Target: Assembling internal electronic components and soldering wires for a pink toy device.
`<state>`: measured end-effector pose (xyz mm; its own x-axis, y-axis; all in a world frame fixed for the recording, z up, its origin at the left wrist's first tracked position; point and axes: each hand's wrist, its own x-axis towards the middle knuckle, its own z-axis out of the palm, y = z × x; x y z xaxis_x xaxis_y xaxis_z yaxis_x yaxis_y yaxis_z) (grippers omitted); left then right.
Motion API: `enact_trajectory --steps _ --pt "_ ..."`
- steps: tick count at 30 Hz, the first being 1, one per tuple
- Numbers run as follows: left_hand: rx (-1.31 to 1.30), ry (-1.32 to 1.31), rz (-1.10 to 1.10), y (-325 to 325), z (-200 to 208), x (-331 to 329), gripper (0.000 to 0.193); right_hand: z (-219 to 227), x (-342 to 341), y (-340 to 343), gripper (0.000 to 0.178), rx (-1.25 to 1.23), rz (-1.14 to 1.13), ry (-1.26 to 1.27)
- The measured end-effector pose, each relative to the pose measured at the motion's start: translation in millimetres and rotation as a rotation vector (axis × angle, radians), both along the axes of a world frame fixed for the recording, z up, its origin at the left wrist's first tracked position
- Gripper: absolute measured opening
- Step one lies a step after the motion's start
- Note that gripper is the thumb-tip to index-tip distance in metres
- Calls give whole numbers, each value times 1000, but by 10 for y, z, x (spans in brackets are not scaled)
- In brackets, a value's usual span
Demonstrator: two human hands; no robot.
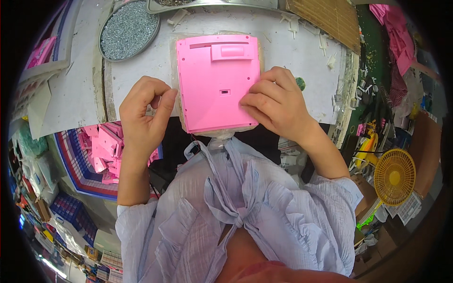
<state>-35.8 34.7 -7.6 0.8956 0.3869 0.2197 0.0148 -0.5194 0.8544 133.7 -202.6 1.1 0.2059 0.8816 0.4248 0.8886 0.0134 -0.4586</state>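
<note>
Reference: pink rectangular plastic panel (203,106), at the near edge of the white worktable (139,70), clear plastic film (174,59) showing around it. Left hand (140,101) at panel's left edge: fingers curled, thumb extended; contact unclear. Right hand (283,101) over panel's right edge: fingers bent, fingertips on its face; whether pinching, cannot tell. Small silvery screws (130,30) in round dish (116,59), beyond panel to left.

A flat white worktop (283,53) has a dark green surface (368,24) beyond its right edge, grey floor (107,218) off its near-left corner.
</note>
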Motion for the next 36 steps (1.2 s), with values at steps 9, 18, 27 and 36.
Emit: enact_trajectory --steps 9,18,27,36 --pt "39 62 37 48 -7 200 11 230 187 158 19 -206 -129 -179" --pt "403 45 -78 196 -17 544 17 539 163 456 11 -547 -3 -509" --pt "325 67 129 807 74 534 18 678 505 182 26 -309 -151 179" --pt "574 296 144 1251 -135 597 11 561 700 826 16 -100 -31 -1"
